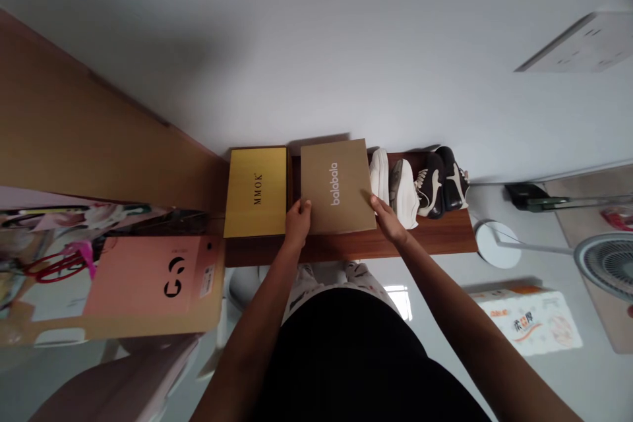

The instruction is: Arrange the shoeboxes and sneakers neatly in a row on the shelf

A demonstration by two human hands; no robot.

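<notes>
My left hand (298, 223) grips the brown box (337, 186) at its 7 o'clock corner; my right hand (389, 221) clasps its 4 o'clock edge. The box, flat rectangular matte cardboard, rests on the dark wood shelf (438, 237). I judge it is being squared up, which calls for even pressure from both sides. At 9 o'clock: a smooth yellow box (256, 192). At 3 o'clock: white shoes (395, 191).
</notes>
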